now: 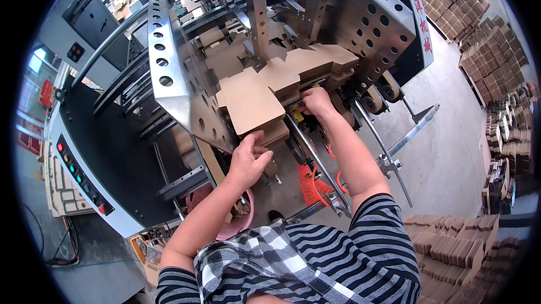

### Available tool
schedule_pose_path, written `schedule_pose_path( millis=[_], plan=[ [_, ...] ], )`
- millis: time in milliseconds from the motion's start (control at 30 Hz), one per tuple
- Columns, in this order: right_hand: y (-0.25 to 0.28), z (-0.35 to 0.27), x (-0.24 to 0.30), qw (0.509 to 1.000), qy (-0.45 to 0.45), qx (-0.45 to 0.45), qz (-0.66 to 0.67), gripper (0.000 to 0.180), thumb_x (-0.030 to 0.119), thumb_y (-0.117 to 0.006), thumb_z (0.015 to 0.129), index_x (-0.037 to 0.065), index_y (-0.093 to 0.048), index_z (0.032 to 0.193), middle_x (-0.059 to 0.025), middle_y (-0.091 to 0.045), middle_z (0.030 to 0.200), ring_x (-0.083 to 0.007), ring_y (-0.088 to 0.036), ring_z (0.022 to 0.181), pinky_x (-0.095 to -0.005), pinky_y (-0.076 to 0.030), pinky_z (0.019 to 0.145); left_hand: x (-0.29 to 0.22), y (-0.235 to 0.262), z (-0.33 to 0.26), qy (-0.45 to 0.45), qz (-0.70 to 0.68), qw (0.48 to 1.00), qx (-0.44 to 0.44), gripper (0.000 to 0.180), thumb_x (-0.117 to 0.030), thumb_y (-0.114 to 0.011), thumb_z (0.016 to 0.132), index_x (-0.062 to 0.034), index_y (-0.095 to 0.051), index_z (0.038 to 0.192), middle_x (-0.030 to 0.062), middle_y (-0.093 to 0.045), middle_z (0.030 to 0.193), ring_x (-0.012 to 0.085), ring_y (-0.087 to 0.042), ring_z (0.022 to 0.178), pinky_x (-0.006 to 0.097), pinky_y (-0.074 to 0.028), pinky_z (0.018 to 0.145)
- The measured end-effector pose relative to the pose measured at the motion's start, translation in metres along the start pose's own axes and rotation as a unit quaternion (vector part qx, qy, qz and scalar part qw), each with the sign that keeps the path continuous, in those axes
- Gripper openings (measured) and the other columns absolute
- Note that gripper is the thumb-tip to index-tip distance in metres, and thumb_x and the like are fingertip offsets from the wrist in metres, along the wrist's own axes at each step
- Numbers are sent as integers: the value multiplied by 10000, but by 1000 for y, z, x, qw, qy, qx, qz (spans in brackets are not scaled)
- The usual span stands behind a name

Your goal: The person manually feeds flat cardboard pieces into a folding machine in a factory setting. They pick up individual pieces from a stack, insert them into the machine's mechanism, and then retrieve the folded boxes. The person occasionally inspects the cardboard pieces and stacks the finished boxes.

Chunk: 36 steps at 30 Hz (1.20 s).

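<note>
A stack of flat brown cardboard blanks (253, 101) lies in the metal feed frame of a machine, its front part stepping down toward me. My left hand (248, 160) is at the stack's near left corner, fingers apart and fingertips touching the lower edge; nothing is gripped in it. My right hand (316, 103) reaches in at the front of the stack, to the right, with its fingers curled beside a small yellow part (298, 113). What those fingers hold, if anything, is hidden.
Perforated metal side plates (160, 50) flank the stack. Steel rods (315, 154) and orange air hoses (316, 183) run below my right arm. A pink bucket (248, 219) stands under my left arm. Cardboard piles (451, 242) lie at the right. A button panel (81, 177) is at the left.
</note>
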State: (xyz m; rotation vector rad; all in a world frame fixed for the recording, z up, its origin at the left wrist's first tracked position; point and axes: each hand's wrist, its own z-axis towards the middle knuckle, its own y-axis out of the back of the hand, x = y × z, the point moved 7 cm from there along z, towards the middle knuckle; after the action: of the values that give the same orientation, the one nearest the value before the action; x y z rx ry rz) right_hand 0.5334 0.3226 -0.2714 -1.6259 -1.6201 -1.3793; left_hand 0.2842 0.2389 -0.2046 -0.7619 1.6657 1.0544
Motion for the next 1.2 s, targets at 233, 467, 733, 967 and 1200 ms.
schedule_pose_path(
  millis=[233,467,733,967,1200],
  plan=[
    [3,1,4,990,-21,-70,120,121,82,-630,773,-14,-653,843,-97,-667,768,-164,-607,545,-274,-477,505,-19,7,5,-48,18,998,-41,601,-96,-650,787,11,-389,1317,200,-538,1197,253,-556,1086,352,-448,920],
    [-2,19,-9,979,20,-163,119,177,111,-752,697,-24,-638,707,-95,-653,667,-154,-604,593,-279,-442,513,-22,5,10,-119,-160,980,-10,697,1,-611,792,-70,-270,1395,150,-384,1373,249,-383,1284,378,-274,1074],
    [-24,23,-6,974,-10,-116,195,161,115,-707,713,-29,-677,777,-104,-672,695,-150,-619,606,-278,-448,555,-39,6,9,-135,-207,969,-26,908,25,-592,781,-166,-59,1490,217,-349,1382,296,-363,1302,413,-240,1093],
    [-19,7,4,953,-11,-140,268,85,69,-694,711,-10,-680,738,-101,-657,682,-156,-564,558,-292,-365,487,-46,12,10,-144,-141,977,-64,888,-36,-621,779,-154,-86,1478,247,-364,1356,315,-342,1309,439,-214,1102],
    [-2,0,25,974,-7,-112,198,146,110,-725,677,-4,-636,657,-78,-599,622,-155,-518,512,-333,-370,438,-45,15,14,-140,-154,975,-81,763,-92,-616,835,-117,-156,1443,247,-397,1317,308,-367,1275,416,-249,1082]
  ],
)
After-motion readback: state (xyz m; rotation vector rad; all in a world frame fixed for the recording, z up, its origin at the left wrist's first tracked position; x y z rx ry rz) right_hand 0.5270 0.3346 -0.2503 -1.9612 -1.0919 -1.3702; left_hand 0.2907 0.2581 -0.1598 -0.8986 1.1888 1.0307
